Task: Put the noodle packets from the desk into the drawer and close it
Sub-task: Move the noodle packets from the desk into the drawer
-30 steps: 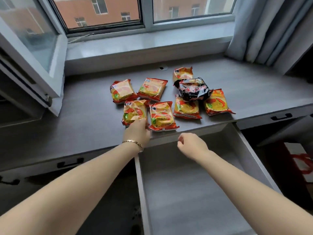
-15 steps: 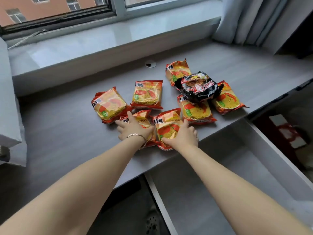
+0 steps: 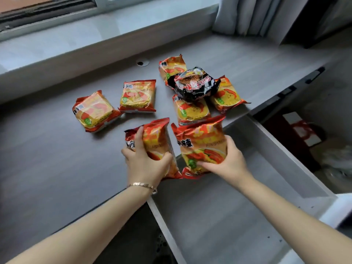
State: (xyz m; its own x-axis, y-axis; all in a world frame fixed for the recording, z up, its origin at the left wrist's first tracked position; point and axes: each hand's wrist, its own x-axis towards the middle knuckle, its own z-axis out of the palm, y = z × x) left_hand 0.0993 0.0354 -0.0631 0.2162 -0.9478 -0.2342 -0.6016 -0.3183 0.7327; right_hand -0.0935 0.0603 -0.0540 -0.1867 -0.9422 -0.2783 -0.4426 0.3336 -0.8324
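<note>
Two orange noodle packets were off the desk, one clamped in the left hand, its packet at the desk's front edge, the other gripped by the right hand, that packet held over the open drawer. No packets showed in the drawer's visible floor, so the job looked barely begun. Six remained on the desk: five orange ones and a black packet lying on top of three of them. Closing was still to come. The drawer's front was cut off at the frame's lower edge, and its back was hidden under the desk.
</note>
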